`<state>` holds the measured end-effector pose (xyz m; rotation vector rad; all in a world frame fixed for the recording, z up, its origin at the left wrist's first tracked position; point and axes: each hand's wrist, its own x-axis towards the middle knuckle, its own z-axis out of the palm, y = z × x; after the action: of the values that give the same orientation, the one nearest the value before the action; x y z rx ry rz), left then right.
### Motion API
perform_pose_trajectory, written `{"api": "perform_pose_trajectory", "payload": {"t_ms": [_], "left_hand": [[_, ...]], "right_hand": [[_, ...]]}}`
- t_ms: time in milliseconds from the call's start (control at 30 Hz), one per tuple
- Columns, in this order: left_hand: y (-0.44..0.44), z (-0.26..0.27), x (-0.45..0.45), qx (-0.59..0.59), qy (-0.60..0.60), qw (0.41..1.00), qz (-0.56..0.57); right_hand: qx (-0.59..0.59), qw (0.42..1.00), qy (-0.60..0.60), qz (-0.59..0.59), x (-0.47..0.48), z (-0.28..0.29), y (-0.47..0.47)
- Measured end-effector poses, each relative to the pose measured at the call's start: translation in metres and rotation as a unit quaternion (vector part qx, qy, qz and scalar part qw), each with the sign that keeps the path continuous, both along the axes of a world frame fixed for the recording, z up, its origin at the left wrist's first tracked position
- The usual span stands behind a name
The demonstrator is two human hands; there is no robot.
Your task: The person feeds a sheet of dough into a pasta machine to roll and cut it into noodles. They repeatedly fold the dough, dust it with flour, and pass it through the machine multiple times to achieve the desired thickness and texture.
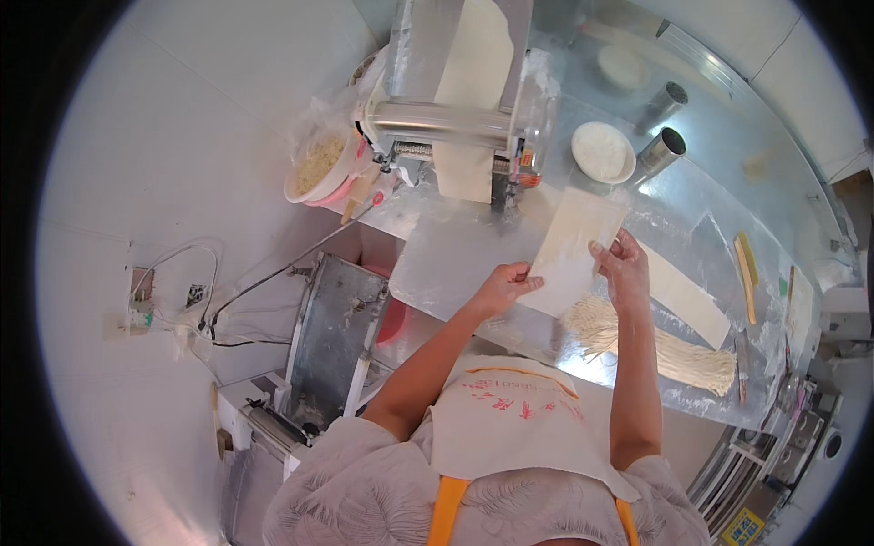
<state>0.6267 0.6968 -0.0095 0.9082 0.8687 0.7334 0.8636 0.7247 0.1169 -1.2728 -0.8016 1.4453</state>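
A flat sheet of dough [577, 235] is held up between both hands over a floury metal worktop. My left hand [511, 285] pinches its lower left edge; my right hand [621, 263] grips its right edge. Beyond the hands stands a dough sheeting machine [444, 121], with another dough strip [463, 174] hanging from its rollers and running up over its top. A bundle of cut noodles [693, 362] lies below and beside my right forearm. Another long dough strip [683, 297] lies just beyond the noodles on the worktop.
A bowl of white flour [602, 151] and a metal cylinder [664, 151] stand at the back right. A brush with a wooden handle [746, 276] lies far right. Left of the machine is a tub of crumbly dough [321, 167]. A black cable [287, 265] runs from the wall towards the worktop.
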Motion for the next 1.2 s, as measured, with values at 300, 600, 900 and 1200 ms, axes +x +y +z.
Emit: {"api": "perform_pose_trajectory", "payload": {"t_ms": [300,600,900,1200], "left_hand": [[0.010,-0.050,-0.021,0.066,0.185,0.979,0.056],[0.006,-0.106,-0.023,0.218,0.278,0.919,0.177],[0.012,-0.089,-0.137,-0.025,0.360,0.918,0.164],[0.169,-0.122,-0.162,0.175,0.147,0.932,0.281]], "right_hand": [[-0.064,0.994,0.022,-0.090,-0.011,-0.114,0.004],[-0.111,0.987,-0.051,-0.100,0.026,-0.181,0.047],[-0.065,0.902,-0.380,-0.196,0.046,-0.222,0.039],[-0.052,0.957,-0.260,-0.117,-0.016,-0.193,-0.057]]}}
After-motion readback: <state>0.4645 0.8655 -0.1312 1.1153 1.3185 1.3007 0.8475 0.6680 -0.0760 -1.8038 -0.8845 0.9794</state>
